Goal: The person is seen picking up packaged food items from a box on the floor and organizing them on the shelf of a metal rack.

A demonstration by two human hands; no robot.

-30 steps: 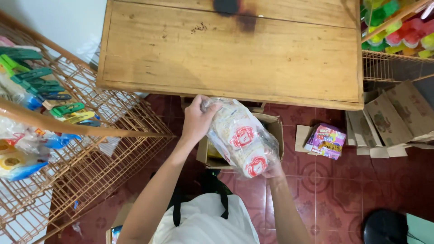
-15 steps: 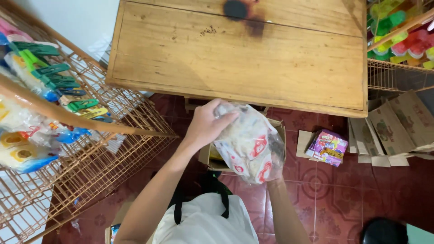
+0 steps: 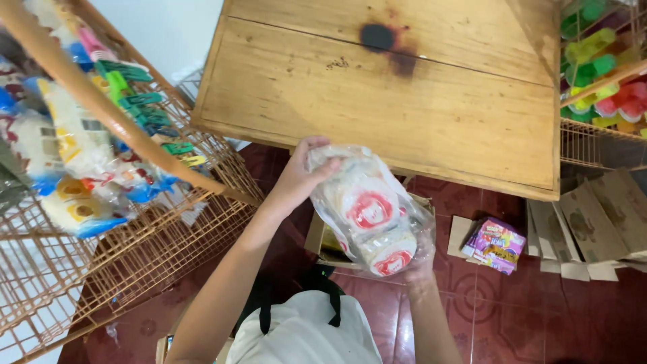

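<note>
Both hands are clamped on one clear plastic bag of round white packs [image 3: 369, 209], held in the air just below the near edge of the wooden table [image 3: 404, 101] and above an open cardboard box [image 3: 323, 239] on the floor. The left hand [image 3: 303, 172] grips the bag's upper end, fingers closed over the gathered plastic. The right hand [image 3: 414, 266] supports the lower end from beneath; it is largely hidden by the bag, so its finger position cannot be told exactly. The hands are apart, one at each end of the bag.

Packages and labels: the packs inside the bag carry round red-and-white labels, one facing up near the middle, another at the lower end. Lettering is too small to make out. A small purple and pink packet [image 3: 495, 244] lies on the red tiled floor [image 3: 512, 310] to the right, beside flattened cardboard sheets [image 3: 600, 222].

Left side: a tan wire rack [image 3: 135, 249] holds hanging packets in white, yellow and blue, with green clip cards [image 3: 138, 98] above. Right side: a second wire shelf [image 3: 593, 141] carries green, yellow and red plastic items [image 3: 606, 81].

Edges and room: the table top is bare save for a dark burn mark [image 3: 377, 37]. The bag sits close to the table's front edge. The left rack stands close to the left arm; open floor lies to the right of the box.
</note>
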